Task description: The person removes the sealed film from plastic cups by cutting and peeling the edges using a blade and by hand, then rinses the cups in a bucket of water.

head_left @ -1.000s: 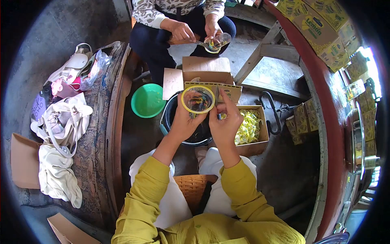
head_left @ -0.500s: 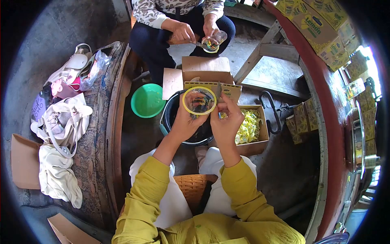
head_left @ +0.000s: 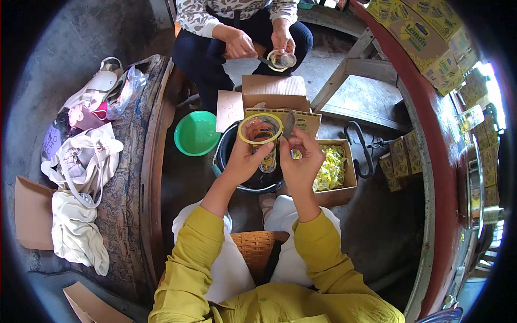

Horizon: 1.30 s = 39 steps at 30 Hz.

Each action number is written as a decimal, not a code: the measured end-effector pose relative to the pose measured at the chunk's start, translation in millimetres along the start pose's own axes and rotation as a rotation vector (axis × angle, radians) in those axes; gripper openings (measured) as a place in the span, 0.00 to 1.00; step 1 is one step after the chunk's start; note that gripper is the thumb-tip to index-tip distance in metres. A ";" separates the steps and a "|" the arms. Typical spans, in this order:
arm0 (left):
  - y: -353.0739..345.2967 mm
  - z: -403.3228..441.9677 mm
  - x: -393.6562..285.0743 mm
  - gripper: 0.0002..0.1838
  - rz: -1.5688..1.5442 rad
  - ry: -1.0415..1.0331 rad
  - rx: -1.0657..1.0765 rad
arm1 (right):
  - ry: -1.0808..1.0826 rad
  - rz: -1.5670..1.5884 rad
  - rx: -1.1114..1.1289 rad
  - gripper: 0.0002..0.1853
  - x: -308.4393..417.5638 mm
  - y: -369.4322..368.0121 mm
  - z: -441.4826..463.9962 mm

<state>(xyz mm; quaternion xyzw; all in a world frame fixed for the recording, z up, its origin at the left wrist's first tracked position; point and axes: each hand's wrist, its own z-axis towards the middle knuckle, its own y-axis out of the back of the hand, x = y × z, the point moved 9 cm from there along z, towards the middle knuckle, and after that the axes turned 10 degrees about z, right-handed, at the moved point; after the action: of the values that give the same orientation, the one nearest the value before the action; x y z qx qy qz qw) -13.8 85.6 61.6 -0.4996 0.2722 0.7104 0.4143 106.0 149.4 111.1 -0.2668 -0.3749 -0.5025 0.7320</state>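
My left hand (head_left: 242, 163) is wrapped round a clear plastic cup (head_left: 269, 159) with a yellow rim and printed sides. The cup is tilted, its open mouth facing up toward me. Just right of it, my right hand (head_left: 301, 159) pinches a knife (head_left: 289, 124), its blade pointing up beside the rim. Below both hands stands a dark bucket (head_left: 219, 156). An open carton (head_left: 350, 180) of yellow-wrapped pieces (head_left: 332, 168) is at the right of my right hand. Opposite me, a person (head_left: 242, 43) holds another clear cup (head_left: 282, 60) and a blade-like tool.
A green basin (head_left: 196, 133) is on the floor left of the bucket. Cardboard boxes (head_left: 274, 91) stand beyond it. Bags and cloth (head_left: 81, 161) lie on the patterned bench at the left. Lemon cartons (head_left: 414, 32) and a red-edged table (head_left: 439, 215) are at the right.
My left hand has tipped the cup so its printed side shows below the rim. The knife stays beside it. The other person's cup has also changed its tilt.
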 end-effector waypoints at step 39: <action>4.4 0.7 -24.0 0.29 0.346 -0.116 -0.050 | 0.001 -0.130 0.051 0.05 7.8 -4.3 1.1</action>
<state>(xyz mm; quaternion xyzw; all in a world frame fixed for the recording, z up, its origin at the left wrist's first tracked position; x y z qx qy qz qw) -14.1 76.3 84.2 -0.4138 0.3120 0.8052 0.2882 103.4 144.6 118.2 -0.2228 -0.4036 -0.5394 0.7046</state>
